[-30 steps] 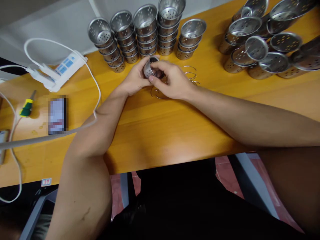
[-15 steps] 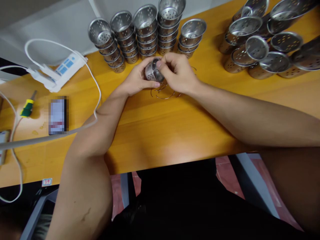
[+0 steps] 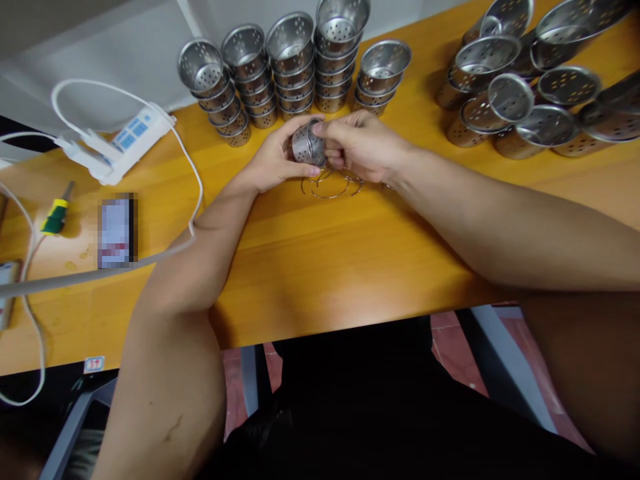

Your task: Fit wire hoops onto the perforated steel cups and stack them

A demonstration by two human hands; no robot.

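My left hand (image 3: 275, 157) is wrapped around a small perforated metal cup (image 3: 305, 145), which is tilted with its mouth toward my right hand. At that mouth, the thumb and fingers of my right hand (image 3: 360, 143) are pinched together. A thin bright curve crosses the cup beside the thumb and looks like a wire ring (image 3: 311, 137); its far part is hidden by the fingers. Several loose wire rings (image 3: 330, 196) lie on the table just below both hands.
Stacked perforated cups (image 3: 290, 50) line the back of the wooden table (image 3: 320, 267). More perforated metal cups (image 3: 543, 127) stand at the right. On the left are a white power strip (image 3: 140, 137) with cables, a green-yellow screwdriver (image 3: 55, 217) and a phone (image 3: 115, 230).
My right hand has turned and shifted slightly; its thumb now lies across the cup's rim and its fingers have dropped lower. My left hand keeps the cup in nearly the same place.
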